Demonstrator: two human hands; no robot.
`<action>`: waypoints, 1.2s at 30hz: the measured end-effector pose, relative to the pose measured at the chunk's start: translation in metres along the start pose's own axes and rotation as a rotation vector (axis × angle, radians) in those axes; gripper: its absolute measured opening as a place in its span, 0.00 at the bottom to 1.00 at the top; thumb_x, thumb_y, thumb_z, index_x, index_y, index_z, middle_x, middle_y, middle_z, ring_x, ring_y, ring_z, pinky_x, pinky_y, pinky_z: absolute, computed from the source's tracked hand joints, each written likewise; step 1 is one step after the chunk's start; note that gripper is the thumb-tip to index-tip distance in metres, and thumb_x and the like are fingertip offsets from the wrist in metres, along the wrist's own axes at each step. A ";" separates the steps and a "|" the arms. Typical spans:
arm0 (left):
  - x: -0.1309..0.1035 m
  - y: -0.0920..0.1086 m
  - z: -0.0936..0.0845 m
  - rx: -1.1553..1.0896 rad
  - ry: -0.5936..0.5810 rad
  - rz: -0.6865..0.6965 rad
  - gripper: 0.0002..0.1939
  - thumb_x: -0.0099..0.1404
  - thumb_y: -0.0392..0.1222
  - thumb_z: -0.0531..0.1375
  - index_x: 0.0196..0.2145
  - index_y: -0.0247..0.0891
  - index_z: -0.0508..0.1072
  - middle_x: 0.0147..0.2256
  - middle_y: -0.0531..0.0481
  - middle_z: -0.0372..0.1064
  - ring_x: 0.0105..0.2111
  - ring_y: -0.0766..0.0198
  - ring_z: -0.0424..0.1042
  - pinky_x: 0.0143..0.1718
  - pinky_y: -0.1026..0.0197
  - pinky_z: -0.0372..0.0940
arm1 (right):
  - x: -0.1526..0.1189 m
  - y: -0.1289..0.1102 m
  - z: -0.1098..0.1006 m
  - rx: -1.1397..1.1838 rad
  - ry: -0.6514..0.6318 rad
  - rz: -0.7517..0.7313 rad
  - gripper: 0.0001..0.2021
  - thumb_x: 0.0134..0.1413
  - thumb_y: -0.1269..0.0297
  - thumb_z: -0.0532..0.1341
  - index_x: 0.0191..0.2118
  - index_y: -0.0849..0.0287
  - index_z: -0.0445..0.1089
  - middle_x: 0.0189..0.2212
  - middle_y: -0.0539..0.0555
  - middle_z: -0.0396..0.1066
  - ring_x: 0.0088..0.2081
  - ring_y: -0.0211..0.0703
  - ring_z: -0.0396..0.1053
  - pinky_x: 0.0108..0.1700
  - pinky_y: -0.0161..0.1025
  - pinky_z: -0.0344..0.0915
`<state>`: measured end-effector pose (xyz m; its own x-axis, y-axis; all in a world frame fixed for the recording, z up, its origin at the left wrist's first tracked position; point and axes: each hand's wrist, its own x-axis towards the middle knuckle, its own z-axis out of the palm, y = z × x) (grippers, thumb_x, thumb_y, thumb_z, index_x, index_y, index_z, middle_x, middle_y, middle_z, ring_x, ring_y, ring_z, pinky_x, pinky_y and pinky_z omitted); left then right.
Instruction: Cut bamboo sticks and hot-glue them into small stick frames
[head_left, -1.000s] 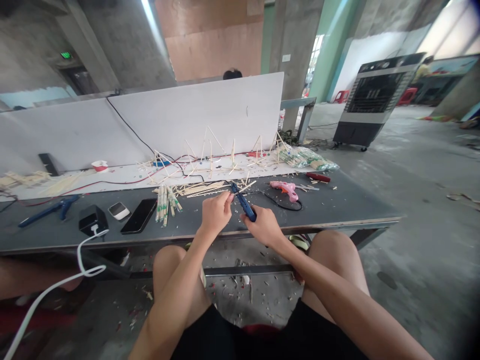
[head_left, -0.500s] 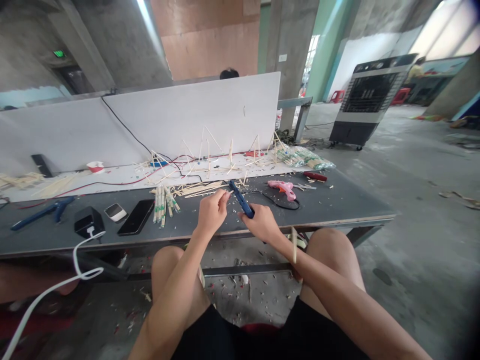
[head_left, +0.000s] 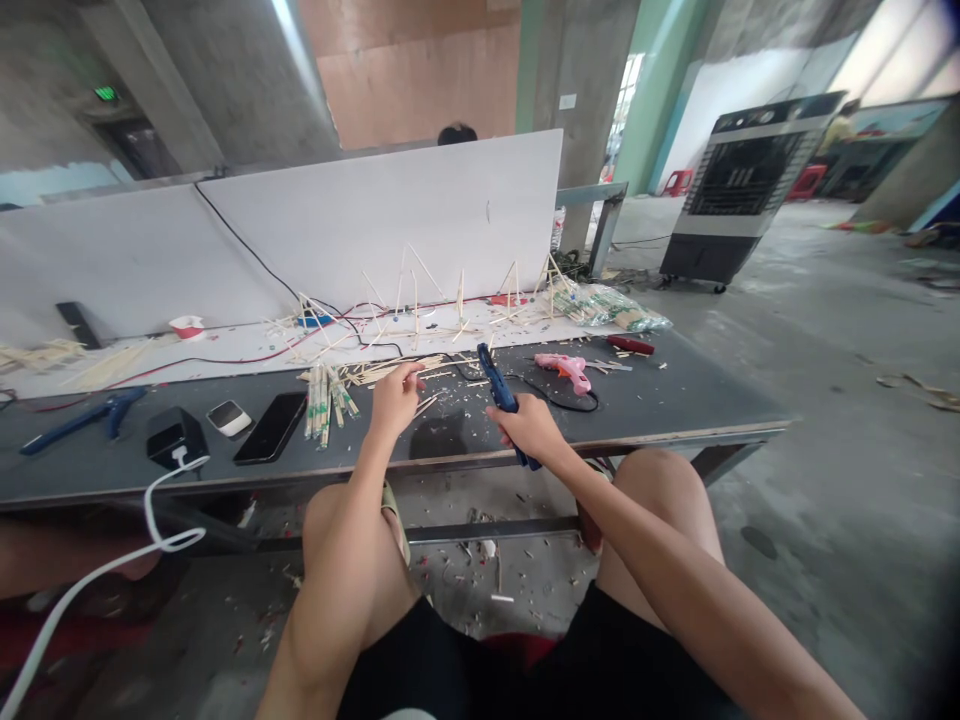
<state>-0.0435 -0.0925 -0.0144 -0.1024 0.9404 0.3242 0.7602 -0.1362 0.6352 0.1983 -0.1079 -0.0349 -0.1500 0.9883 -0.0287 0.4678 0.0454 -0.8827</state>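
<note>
My right hand [head_left: 529, 428] is wrapped around a dark blue hand cutter [head_left: 496, 382], whose head points up and away over the front of the table. My left hand [head_left: 397, 398] hovers over the table's front part, fingers loosely curled and apart, with nothing visible in them. Just beyond it lies a pile of thin wooden sticks [head_left: 390, 371]. Two short stick pieces [head_left: 426, 405] rest on the dark tabletop beside its fingers. Left of this hand are plastic-wrapped bundles of sticks [head_left: 321, 405].
Right of the cutter lie a pink glue gun [head_left: 564, 370] and a red-handled tool [head_left: 630, 345]. A phone [head_left: 271, 428], white device [head_left: 229, 418], black charger [head_left: 176, 438] and blue tool [head_left: 86, 420] are at left. Stick frames stand before the white panel [head_left: 375, 230].
My left hand has moved left, away from the cutter, and its pinch has loosened. The cutter has shifted slightly right in my right hand. A pale piece seen by my right forearm is gone from there.
</note>
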 end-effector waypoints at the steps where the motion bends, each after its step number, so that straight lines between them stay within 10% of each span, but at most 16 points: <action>1: 0.004 -0.006 -0.002 0.045 -0.010 -0.017 0.16 0.70 0.35 0.49 0.48 0.39 0.73 0.35 0.48 0.78 0.29 0.61 0.75 0.34 0.62 0.65 | -0.001 0.000 -0.002 0.006 0.000 0.004 0.11 0.54 0.57 0.61 0.28 0.59 0.65 0.20 0.53 0.72 0.21 0.44 0.73 0.22 0.32 0.64; 9: 0.018 -0.025 0.015 0.400 -0.101 -0.066 0.16 0.62 0.29 0.57 0.45 0.41 0.75 0.39 0.46 0.78 0.43 0.53 0.74 0.44 0.58 0.64 | 0.000 0.000 -0.003 0.016 -0.007 0.010 0.11 0.52 0.57 0.62 0.27 0.58 0.65 0.20 0.54 0.72 0.20 0.44 0.73 0.20 0.33 0.64; 24: 0.024 -0.040 0.018 0.253 -0.259 -0.085 0.11 0.53 0.35 0.69 0.36 0.36 0.80 0.34 0.46 0.79 0.34 0.59 0.77 0.35 0.63 0.65 | -0.001 0.003 -0.009 0.028 -0.004 0.026 0.11 0.51 0.59 0.63 0.26 0.58 0.64 0.20 0.54 0.73 0.20 0.45 0.73 0.19 0.33 0.64; 36: 0.060 -0.054 -0.008 0.414 0.038 -0.098 0.14 0.64 0.34 0.56 0.42 0.36 0.81 0.42 0.41 0.78 0.44 0.53 0.75 0.47 0.58 0.65 | -0.002 -0.004 -0.017 0.049 0.008 0.029 0.10 0.53 0.61 0.62 0.26 0.58 0.64 0.19 0.52 0.71 0.20 0.43 0.72 0.20 0.33 0.65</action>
<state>-0.0959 -0.0310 -0.0232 -0.2044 0.9297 0.3065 0.9383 0.0968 0.3321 0.2116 -0.1074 -0.0229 -0.1300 0.9902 -0.0509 0.4285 0.0098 -0.9035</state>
